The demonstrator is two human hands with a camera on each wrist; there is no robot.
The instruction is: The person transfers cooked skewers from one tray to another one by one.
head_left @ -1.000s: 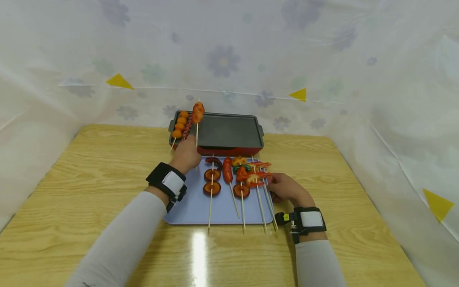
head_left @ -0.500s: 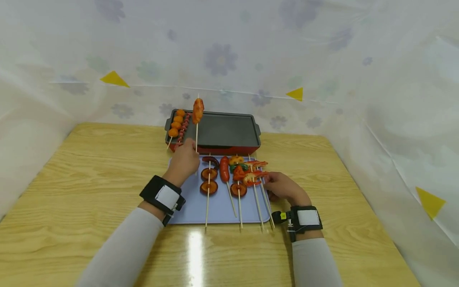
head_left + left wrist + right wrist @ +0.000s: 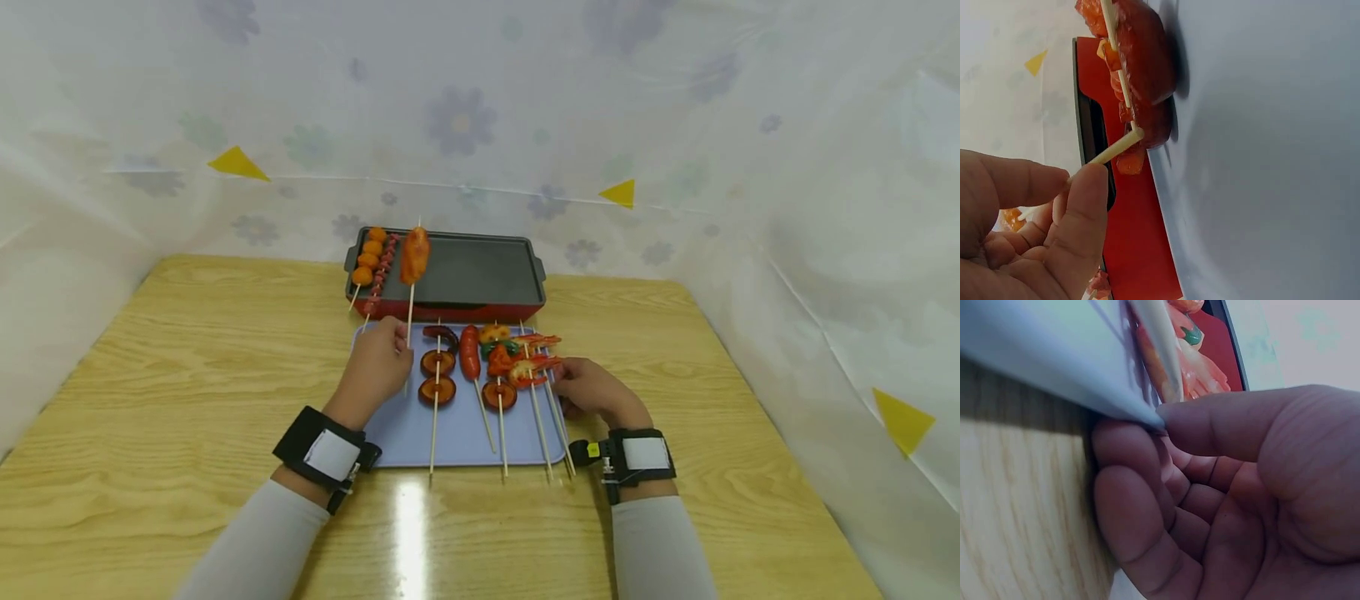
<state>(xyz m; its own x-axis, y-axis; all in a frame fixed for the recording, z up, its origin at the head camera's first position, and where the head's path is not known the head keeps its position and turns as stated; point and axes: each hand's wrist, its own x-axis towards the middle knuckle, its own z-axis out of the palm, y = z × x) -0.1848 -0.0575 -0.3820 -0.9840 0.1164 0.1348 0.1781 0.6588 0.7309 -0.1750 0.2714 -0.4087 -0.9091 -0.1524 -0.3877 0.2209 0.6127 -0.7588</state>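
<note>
Meat skewer (image 3: pixel 414 265) pinched in left grip (image 3: pixel 372 367), meat partly hidden in left-wrist view; right grip (image 3: pixel 598 391) pinches tray (image 3: pixel 397 433).

The wood table (image 3: pixel 187 375) has wavy lines and a bright, shiny patch (image 3: pixel 410 533). Behind it is a pale sheet (image 3: pixel 337 75) with purple flowers (image 3: pixel 461 121) and yellow triangles (image 3: pixel 238 163).

Glossy wood-grain table (image 3: pixel 187 375), smooth plastic tray (image 3: pixel 401 433), shiny sausage (image 3: pixel 469 354); the matt griddle (image 3: pixel 480 271) may be metal.
</note>
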